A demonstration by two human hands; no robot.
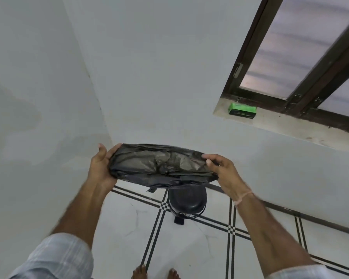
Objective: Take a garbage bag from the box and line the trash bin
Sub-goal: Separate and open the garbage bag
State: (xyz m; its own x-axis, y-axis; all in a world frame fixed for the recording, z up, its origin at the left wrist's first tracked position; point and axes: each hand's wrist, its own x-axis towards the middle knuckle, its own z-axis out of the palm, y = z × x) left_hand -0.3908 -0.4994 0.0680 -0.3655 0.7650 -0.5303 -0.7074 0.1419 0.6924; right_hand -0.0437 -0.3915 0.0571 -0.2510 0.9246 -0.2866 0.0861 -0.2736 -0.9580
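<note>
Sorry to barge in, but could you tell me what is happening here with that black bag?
A person is holding a black garbage bag stretched between the left hand and the right hand, opening its mouth. The bag hangs just above a black trash bin on the tiled floor, so the bin is not yet lined. The green box sits on the window sill.

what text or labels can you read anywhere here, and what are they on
Nothing can be read as words.
Green box on the window sill: dark printed band on its front, too blurred to read.
Black trash bin on the floor: small pale mark near its lower front edge, too small to read.
Black garbage bag, held stretched between the left hand and the right hand: no print visible.
</note>
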